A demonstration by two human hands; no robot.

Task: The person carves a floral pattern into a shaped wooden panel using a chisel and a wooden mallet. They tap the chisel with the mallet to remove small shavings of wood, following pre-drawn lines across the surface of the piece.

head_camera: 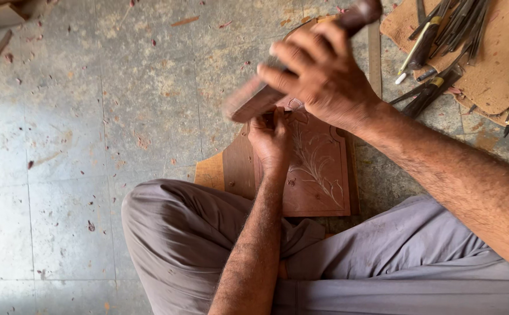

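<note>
Head view: right hand (318, 73), clenched round a wooden mallet (260, 96), blurred, raised above the work. Left hand (271, 137), fingers closed, pressed on a carved wooden panel (318, 175); any tool inside the fist is hidden. Panel: reddish-brown, leaf relief cut in its face, lying on the floor (91, 146) just before the person's crossed legs. Bundle of carving chisels (447, 35) on a flat board (499, 64), upper right, well apart from the left hand. Wood chips scattered over the floor.

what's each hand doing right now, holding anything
Left hand: closed, pressed on the carved wooden panel; whatever it grips is hidden.
Right hand: closed around a wooden mallet.
</note>
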